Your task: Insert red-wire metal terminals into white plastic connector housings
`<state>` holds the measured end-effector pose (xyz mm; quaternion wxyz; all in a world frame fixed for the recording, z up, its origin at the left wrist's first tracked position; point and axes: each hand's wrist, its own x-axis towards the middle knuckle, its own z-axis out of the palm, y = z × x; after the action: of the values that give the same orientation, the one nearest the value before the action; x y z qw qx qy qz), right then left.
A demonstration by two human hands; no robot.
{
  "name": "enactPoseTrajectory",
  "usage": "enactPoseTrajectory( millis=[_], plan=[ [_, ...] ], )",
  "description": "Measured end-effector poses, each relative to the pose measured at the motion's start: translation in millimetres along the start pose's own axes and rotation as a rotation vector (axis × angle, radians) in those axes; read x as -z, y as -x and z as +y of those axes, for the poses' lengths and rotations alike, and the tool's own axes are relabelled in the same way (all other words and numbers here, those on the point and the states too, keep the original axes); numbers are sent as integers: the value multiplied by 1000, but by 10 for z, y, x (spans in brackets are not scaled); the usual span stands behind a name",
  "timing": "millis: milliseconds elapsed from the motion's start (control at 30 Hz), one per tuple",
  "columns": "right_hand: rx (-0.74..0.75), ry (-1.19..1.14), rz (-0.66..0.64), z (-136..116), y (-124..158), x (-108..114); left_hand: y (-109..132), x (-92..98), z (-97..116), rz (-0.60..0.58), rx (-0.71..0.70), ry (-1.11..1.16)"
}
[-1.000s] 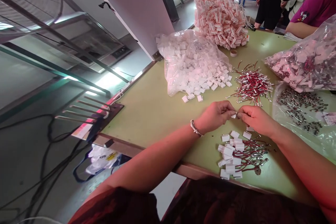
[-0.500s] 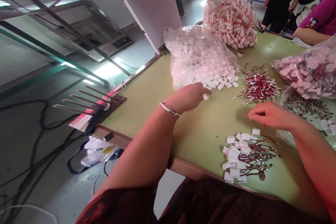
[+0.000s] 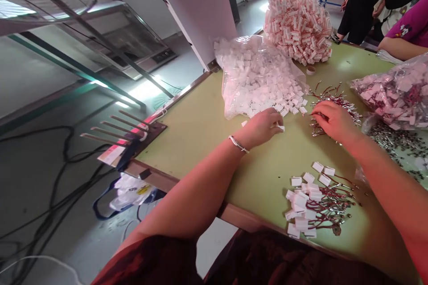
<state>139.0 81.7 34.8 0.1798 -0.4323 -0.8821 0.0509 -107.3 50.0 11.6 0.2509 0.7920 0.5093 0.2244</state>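
Observation:
My left hand (image 3: 264,127) is closed in a pinch on a small white plastic connector housing (image 3: 281,128), just in front of a clear bag of white housings (image 3: 259,75). My right hand (image 3: 334,118) reaches over a pile of short red wires with metal ends (image 3: 346,102); its thumb and forefinger close on a red wire at the pile's left edge, partly hidden by the fingers. Nearer my body lies a group of white housings with red wires fitted (image 3: 309,200), the housings to the left and the loose wire ends to the right.
A large heap of pinkish-white parts (image 3: 297,24) stands at the back, near a tape roll (image 3: 310,71). On the right are another filled bag (image 3: 397,89) and small metal parts (image 3: 397,140). A rack of metal rods (image 3: 123,127) is fixed at the left edge. People stand beyond the table.
My right hand has moved from above the finished-looking group up and away to the red wire pile. My left hand has shifted right, lifting a white housing. Another wired housing lies at the group's top.

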Motion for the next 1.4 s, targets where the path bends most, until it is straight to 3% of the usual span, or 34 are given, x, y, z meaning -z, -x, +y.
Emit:
enactPoseTrajectory(
  millis=[67, 133, 233, 333, 500, 700, 1100, 1400],
  plan=[
    [-80, -84, 39, -100, 128, 97, 1, -125, 103, 56, 124, 272],
    [-176, -165, -47, -231, 289, 136, 15, -244, 214, 36, 228, 578],
    [-271, -334, -119, -386, 525, 88, 47, -378, 359, -75, 255, 884],
    [-322, -422, -113, -425, 670, 19, 73, -455, 438, -120, 249, 1012],
    [-308, -472, -189, -374, 728, 22, 82, -476, 446, -122, 276, 1050],
    [-335, -427, -294, -411, 710, 60, 97, -460, 494, -208, 202, 927],
    [-300, -169, -229, -493, 700, 201, 42, -616, 644, -225, 182, 1077],
    [-381, -135, -191, -313, 722, 249, -230, -596, 811, -173, 132, 922]
  ],
)
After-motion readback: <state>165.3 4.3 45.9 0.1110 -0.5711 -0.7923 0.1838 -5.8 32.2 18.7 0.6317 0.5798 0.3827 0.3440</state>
